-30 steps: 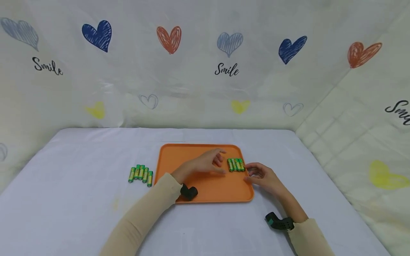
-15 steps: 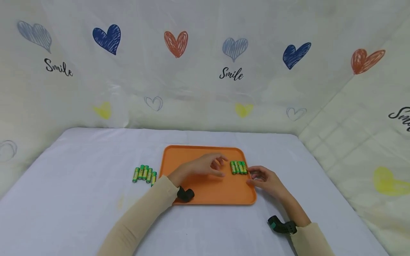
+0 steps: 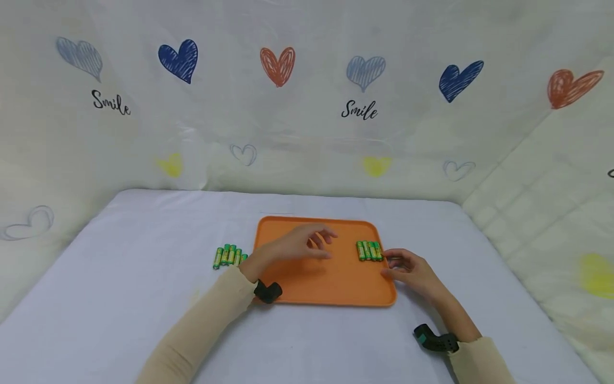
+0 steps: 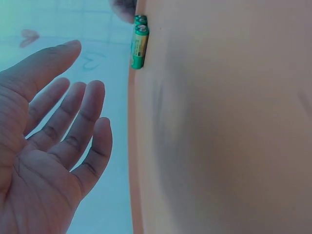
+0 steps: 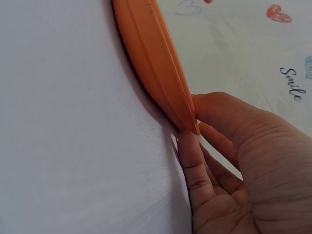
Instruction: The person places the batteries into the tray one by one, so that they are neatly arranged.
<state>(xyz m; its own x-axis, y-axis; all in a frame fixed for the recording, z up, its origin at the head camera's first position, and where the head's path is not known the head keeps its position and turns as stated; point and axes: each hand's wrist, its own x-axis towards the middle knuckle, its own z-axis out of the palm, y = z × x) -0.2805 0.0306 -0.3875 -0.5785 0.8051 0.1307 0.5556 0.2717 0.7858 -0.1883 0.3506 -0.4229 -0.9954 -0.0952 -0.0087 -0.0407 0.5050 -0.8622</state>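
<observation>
An orange tray (image 3: 336, 288) lies on the table, with several green and gold batteries (image 3: 369, 250) in a close row near its right rim. My left hand (image 3: 299, 242) hovers over the tray, left of that row, its fingers loosely bent and holding nothing. In the left wrist view its palm shows bare, apart from the batteries (image 4: 140, 46). At the tray's right rim, beside the row, my right hand (image 3: 411, 271) pinches the edge. The right wrist view shows its thumb and a finger on either side of the tray's rim (image 5: 161, 68).
Several more batteries (image 3: 225, 256) lie on the white tablecloth (image 3: 144, 277) left of the tray, partly hidden behind the left forearm. A white wall covering (image 3: 307, 117) with hearts and lettering rises behind the table.
My left hand has drawn back a little leftward from the row of batteries. The right hand stays at the tray's rim. The head view has shifted, so everything sits further right.
</observation>
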